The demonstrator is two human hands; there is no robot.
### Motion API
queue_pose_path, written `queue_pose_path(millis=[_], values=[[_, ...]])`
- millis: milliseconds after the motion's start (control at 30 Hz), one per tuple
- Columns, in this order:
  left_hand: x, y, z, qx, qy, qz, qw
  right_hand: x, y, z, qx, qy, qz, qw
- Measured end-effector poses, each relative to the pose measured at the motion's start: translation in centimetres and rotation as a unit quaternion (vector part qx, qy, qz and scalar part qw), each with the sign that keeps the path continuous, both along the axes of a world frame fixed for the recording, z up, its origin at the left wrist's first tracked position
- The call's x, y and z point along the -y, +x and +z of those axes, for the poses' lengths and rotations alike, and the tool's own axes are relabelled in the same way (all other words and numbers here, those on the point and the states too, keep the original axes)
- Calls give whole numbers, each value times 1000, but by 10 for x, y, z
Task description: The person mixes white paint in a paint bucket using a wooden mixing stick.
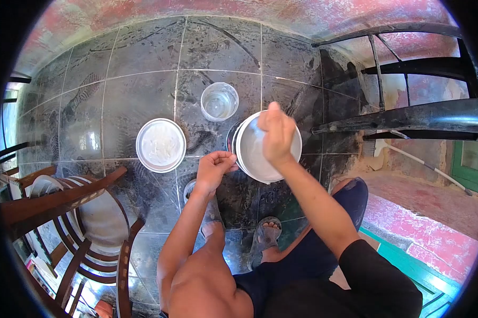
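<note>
A white bucket (255, 153) stands open on the dark tiles in front of me, with pale material inside. My left hand (215, 168) pinches the bucket's left rim between thumb and fingers. Over the bucket's opening is my right hand (277, 135), its fingers curled together and blurred by motion; whatever they hold, if anything, cannot be made out. A clear container (219, 102) with clear liquid sits just beyond the bucket to the left. Farther left, a round white lid (161, 146) with whitish residue lies on the floor.
Wooden chair (80, 196) at the lower left. Black metal frame (408, 119) at the right, with a white-handled tool (427, 165) under it. My feet (270, 236) are on the tiles below the bucket. A pink wall (143, 11) runs along the far side.
</note>
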State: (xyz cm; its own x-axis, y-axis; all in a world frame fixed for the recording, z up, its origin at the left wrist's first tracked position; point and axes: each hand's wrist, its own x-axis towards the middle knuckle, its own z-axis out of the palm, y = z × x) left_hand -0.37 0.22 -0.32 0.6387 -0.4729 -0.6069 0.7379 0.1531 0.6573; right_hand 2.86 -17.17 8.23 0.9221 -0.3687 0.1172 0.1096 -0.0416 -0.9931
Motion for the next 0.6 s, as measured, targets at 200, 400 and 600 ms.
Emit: queue_pose_path(millis=[200,400,600], values=[[-1,0,-4,7,-3,5,1000,51,-61,3,-59,-40,0,997],[2,2,-1,-2,0,14,1000,-12,-62,11,-99,81,21,992],[0,8,17,64,69,4,996,19,-1,9,-30,40,46,998]])
